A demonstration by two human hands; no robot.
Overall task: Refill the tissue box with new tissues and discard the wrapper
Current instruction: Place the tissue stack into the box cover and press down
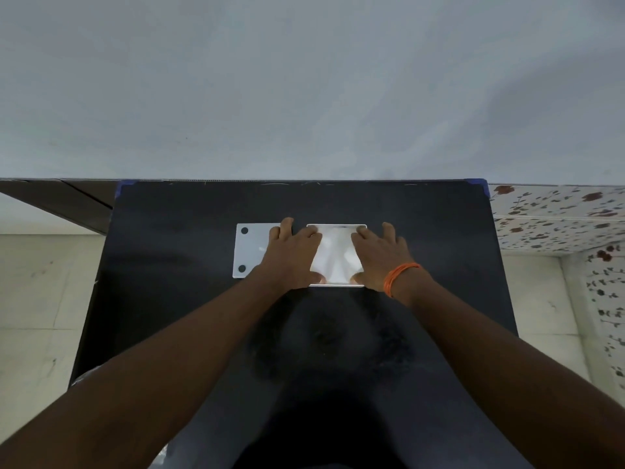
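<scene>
A white tissue box (336, 228) stands open in the middle of the black table (189, 299), with white tissues (334, 255) showing inside it. My left hand (292, 255) grips the box's left side, thumb at the near edge. My right hand (382, 255), with an orange thread band at the wrist, grips the right side the same way. The box's flat white base panel (252, 247), with two dark round pads, lies just left of the box, partly under my left hand.
The table's far edge meets a plain grey wall (304, 96). Light floor tiles show at the left, floral-patterned tiles (558, 214) at the right. A bit of clear plastic (162, 458) shows at the near left edge under my left arm.
</scene>
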